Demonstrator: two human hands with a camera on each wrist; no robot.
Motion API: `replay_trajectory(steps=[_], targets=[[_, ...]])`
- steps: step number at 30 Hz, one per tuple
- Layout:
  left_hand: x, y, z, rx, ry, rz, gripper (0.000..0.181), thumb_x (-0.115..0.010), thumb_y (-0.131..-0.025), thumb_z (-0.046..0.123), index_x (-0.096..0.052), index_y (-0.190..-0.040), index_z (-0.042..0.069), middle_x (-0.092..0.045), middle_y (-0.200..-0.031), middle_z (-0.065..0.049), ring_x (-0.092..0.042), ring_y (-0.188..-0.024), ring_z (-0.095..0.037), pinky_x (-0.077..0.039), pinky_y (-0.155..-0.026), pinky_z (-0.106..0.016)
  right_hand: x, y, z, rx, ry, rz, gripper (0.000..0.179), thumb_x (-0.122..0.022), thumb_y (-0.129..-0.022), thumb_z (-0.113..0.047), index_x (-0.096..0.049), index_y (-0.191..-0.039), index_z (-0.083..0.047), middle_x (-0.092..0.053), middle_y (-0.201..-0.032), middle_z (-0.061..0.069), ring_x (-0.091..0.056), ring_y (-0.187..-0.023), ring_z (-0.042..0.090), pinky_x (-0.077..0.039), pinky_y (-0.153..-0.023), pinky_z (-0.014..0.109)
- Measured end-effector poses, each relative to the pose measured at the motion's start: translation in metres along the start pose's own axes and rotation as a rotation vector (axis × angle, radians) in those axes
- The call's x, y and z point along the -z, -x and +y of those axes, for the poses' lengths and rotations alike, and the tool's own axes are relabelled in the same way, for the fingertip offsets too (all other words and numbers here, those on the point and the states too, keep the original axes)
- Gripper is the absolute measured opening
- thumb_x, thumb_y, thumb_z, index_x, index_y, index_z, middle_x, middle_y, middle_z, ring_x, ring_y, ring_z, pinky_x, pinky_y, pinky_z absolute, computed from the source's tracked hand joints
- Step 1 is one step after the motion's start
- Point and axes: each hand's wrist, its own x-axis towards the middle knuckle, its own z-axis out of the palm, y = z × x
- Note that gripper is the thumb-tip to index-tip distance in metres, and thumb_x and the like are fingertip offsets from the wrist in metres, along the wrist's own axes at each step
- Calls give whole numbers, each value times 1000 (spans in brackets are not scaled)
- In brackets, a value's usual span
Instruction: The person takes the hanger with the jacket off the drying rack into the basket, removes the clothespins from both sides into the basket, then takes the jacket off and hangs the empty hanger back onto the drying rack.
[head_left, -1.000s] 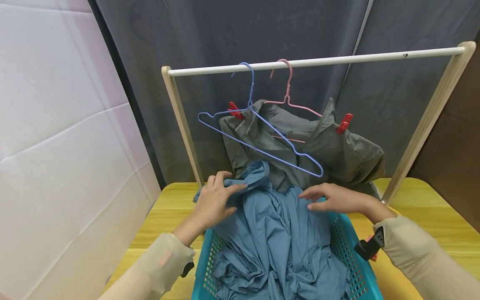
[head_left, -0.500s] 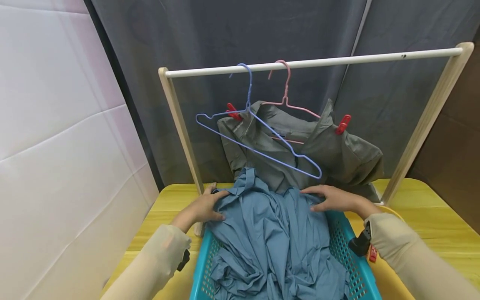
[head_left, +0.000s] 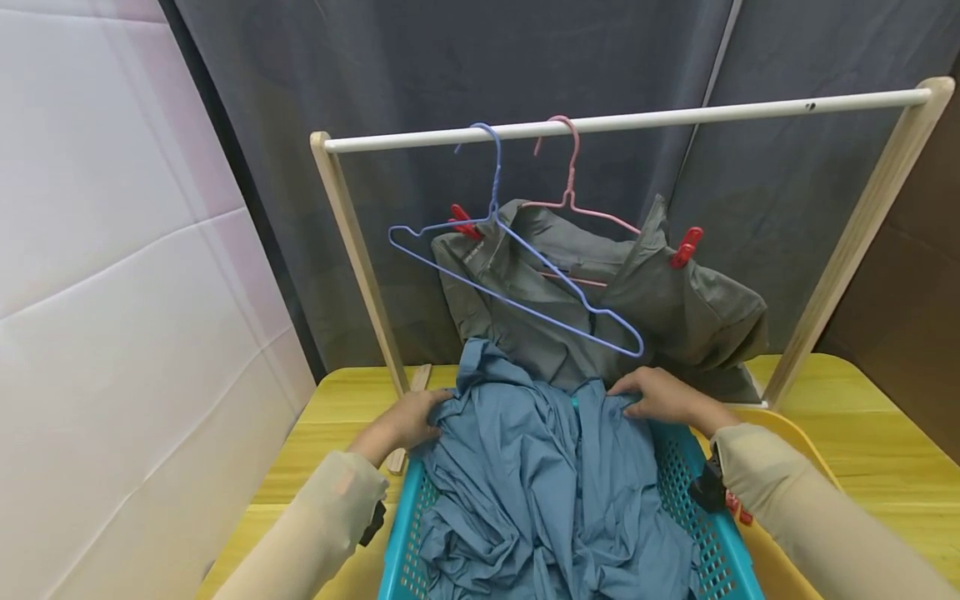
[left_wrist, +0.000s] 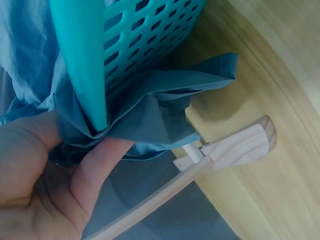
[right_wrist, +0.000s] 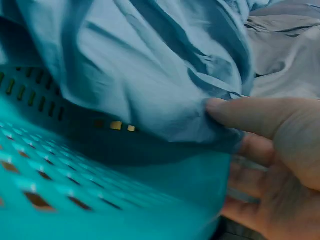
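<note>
A crumpled blue shirt (head_left: 532, 467) fills a teal plastic basket (head_left: 401, 533) and drapes over its far rim. In the left wrist view my left hand (left_wrist: 65, 175) pinches the shirt's cloth at a basket corner, where a fold hangs outside the rim. On the far right corner my right hand (head_left: 663, 395) holds another part of the cloth; the right wrist view has the thumb (right_wrist: 240, 112) on top and the other fingers beneath. Just behind hangs a grey shirt (head_left: 540, 325) on a pink hanger (head_left: 573, 167), with red clothespins (head_left: 686, 247) on it.
A blue hanger (head_left: 517, 242) hangs askew from the white rail (head_left: 712, 115), low above the blue shirt. The rack's wooden legs (head_left: 862, 233) stand on a yellow table (head_left: 360, 408). A yellow tub (head_left: 780, 429) with red clothespins is right of the basket.
My left hand has come down and left to the basket's corner, and the raised fold of blue shirt has dropped. My right hand has shifted slightly and now holds the cloth.
</note>
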Motion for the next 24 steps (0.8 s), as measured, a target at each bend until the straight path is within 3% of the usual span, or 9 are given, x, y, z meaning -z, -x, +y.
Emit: replay_trajectory(steps=[4,8,13,18,21,24], targets=[[0,-1,1,-23,-46,119,34,-57,-73,-18,-67,-102,-3,-65,-96,-15,-59,-86,-27,-49,-74,-38,-2,-4,0,-60,14,70,22,-72,-72,1,-72,-94,-1,-68,-94,9,-62,-91,27,-50,-73,39],[-1,-3,3,59,-106,230,43,-48,-67,-24,-72,-89,4,-66,-83,-9,-52,-68,-15,-44,-59,-31,-1,-5,-3,-67,63,143,15,-69,-74,3,-74,-86,-5,-69,-87,6,-64,-85,24,-51,-70,38],[-1,-4,3,102,-178,327,39,-48,-69,-21,-73,-78,7,-66,-77,-9,-57,-67,-18,-46,-58,-33,-5,-5,-5,-94,112,232,17,-66,-78,1,-75,-86,-12,-70,-87,2,-62,-77,17,-50,-64,36],[1,-3,8,77,-205,423,31,-54,-67,-17,-72,-76,6,-67,-78,-10,-62,-72,-27,-49,-62,-37,-6,-9,-16,-76,-14,305,17,-64,-80,-2,-73,-91,-9,-69,-88,4,-55,-65,11,-44,-59,31],[4,-4,15,58,-189,434,30,-58,-64,-15,-72,-78,8,-67,-80,-8,-62,-73,-26,-48,-62,-37,-7,-13,-28,-56,-132,277,17,-61,-81,-4,-72,-94,-8,-69,-89,4,-56,-68,10,-44,-62,29],[8,-6,27,29,-107,424,30,-62,-65,-14,-73,-81,9,-68,-79,-6,-59,-67,-18,-45,-58,-31,-9,-17,-40,-19,-214,234,18,-60,-81,-4,-72,-94,-7,-69,-89,3,-59,-73,11,-46,-65,29]])
